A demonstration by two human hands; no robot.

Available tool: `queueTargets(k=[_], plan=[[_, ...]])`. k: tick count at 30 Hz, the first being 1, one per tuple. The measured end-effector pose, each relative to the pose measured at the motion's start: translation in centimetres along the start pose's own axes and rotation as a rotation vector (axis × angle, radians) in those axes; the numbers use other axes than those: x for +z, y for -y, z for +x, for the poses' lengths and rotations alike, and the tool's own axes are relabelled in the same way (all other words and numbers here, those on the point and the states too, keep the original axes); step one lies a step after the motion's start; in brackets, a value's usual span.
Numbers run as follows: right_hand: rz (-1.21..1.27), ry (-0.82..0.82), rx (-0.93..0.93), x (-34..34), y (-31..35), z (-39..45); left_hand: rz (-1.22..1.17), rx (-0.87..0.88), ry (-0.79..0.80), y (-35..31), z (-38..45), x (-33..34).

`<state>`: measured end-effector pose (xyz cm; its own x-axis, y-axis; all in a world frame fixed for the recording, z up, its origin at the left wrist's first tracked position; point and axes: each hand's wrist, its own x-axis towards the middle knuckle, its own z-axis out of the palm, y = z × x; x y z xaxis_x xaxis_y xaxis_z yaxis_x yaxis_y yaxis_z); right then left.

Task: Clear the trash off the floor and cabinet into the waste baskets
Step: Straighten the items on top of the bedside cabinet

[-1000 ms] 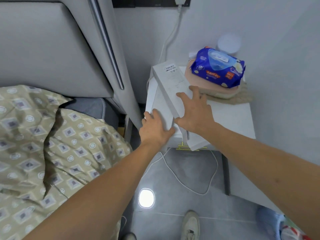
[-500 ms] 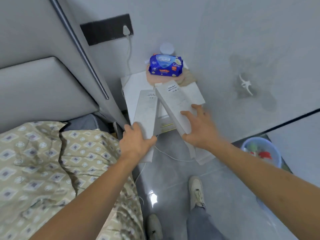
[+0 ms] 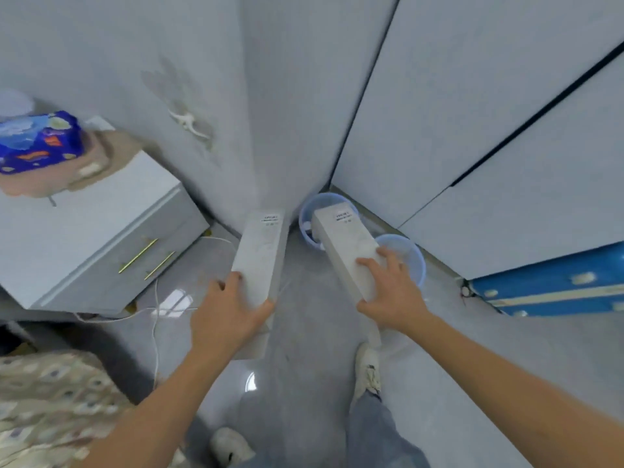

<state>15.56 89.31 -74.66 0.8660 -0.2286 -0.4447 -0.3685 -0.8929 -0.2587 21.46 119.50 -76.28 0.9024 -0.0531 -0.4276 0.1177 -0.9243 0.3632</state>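
I hold two long white cardboard boxes out in front of me, above the floor. My left hand (image 3: 227,309) grips the near end of the left box (image 3: 261,246). My right hand (image 3: 391,290) grips the right box (image 3: 344,244), whose far end reaches over a blue waste basket (image 3: 305,211) in the wall corner. A second blue waste basket (image 3: 413,258) stands just right of it, partly hidden by my right hand and its box. The white cabinet (image 3: 101,211) is at the left.
On the cabinet lie a blue wipes pack (image 3: 40,141) and a beige pad. A white cable (image 3: 155,309) trails over the floor below it. A blue crate (image 3: 553,285) stands at the right wall. The patterned bedding (image 3: 50,407) is at lower left. My shoes are below.
I lifted both boxes off the cabinet and turned right. The boxes now point at the two blue baskets in the corner, and the cabinet has slid to the left of the view.
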Motion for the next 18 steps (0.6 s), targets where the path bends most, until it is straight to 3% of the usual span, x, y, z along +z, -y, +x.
queueTargets(k=[7, 13, 18], plan=[[0.125, 0.062, 0.273, 2.7, -18.0, 4.7, 0.095, 0.19, 0.161, -12.9, 4.4, 13.3], [0.126, 0.216, 0.333, 5.3, -29.2, 11.9, 0.184, 0.278, 0.242, -22.7, 8.7, 24.6], [0.164, 0.289, 0.334, 6.7, -34.7, 16.5, 0.284, 0.231, 0.288, -27.3, 12.4, 31.3]])
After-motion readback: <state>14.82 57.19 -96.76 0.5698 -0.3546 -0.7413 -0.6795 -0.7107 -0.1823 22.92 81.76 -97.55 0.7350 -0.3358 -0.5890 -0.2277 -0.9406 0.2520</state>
